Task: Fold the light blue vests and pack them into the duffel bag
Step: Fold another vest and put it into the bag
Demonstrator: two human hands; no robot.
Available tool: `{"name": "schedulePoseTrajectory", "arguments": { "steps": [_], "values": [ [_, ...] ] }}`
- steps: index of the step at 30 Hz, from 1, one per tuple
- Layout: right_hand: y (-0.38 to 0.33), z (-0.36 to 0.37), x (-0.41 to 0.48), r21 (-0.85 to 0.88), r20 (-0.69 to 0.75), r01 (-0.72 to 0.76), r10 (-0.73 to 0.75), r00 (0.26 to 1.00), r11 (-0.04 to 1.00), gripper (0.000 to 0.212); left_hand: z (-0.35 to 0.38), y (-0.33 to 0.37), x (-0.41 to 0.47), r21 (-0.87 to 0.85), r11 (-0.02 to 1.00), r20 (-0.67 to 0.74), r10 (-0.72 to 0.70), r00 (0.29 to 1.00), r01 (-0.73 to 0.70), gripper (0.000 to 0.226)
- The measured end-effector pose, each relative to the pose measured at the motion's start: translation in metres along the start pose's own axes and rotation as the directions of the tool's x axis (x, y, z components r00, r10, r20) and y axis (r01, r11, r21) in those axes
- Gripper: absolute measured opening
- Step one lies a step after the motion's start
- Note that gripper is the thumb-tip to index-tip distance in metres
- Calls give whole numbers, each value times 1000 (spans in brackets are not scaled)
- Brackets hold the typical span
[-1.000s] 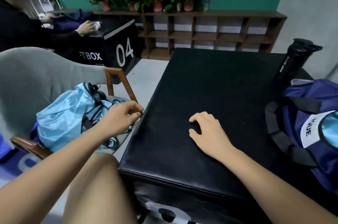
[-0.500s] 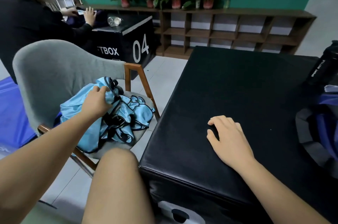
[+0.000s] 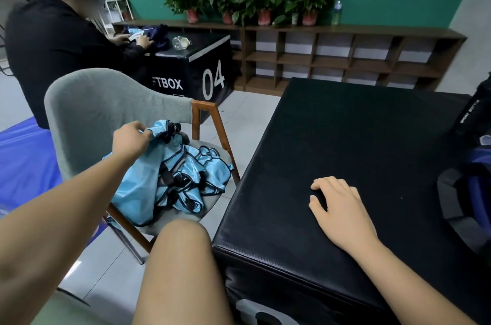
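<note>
A heap of light blue vests (image 3: pixel 170 178) with dark trim lies on the seat of a grey chair (image 3: pixel 101 112) to my left. My left hand (image 3: pixel 130 141) grips the top of one vest and lifts it a little off the heap. My right hand (image 3: pixel 340 208) rests flat, fingers relaxed, on the black padded box (image 3: pixel 345 138) in front of me. Only the dark blue edge and black strap of the duffel bag (image 3: pixel 467 192) show at the right border.
A black sport bottle (image 3: pixel 473 109) stands on the box's far right. Another person in black works at a second black box marked 04 (image 3: pixel 207 72) behind the chair. Wooden shelves (image 3: pixel 345 56) with potted plants line the green wall. My knee (image 3: pixel 180 245) is between chair and box.
My head has turned left, so the duffel bag has slid to the frame edge. My left hand went from the box corner to the vest heap and now grips a vest, raising it.
</note>
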State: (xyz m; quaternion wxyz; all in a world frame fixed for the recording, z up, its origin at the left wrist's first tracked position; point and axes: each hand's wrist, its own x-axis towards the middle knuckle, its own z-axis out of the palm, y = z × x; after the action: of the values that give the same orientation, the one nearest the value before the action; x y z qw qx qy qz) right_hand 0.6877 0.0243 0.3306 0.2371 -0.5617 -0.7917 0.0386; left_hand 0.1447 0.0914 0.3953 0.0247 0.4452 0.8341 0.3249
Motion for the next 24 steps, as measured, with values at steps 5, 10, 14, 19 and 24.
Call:
{"name": "schedulePoseTrajectory", "arguments": {
  "steps": [5, 10, 14, 19, 24],
  "values": [
    [-3, -2, 0, -3, -13, -9, 9, 1000, 1000, 10, -41, 24, 10, -94, 995, -120, 16, 993, -28, 18],
    [-1, 0, 0, -11, 5, -23, 23, 1000, 1000, 12, -92, 62, 10, -105, 982, -183, 133, 974, -154, 17],
    [-4, -5, 2, 18, 28, -27, 26, 999, 999, 11, -134, 98, 1, -147, 957, -244, 210, 947, -250, 16],
    [-22, -28, 1, 141, 60, -118, 110, 992, 983, 17, -189, 150, -23, -164, 916, -327, 301, 896, -367, 17],
    [-58, -71, -1, 274, -25, -14, 21, 999, 962, 19, -234, 205, -58, -224, 844, -362, 393, 845, -488, 17]
  ]
}}
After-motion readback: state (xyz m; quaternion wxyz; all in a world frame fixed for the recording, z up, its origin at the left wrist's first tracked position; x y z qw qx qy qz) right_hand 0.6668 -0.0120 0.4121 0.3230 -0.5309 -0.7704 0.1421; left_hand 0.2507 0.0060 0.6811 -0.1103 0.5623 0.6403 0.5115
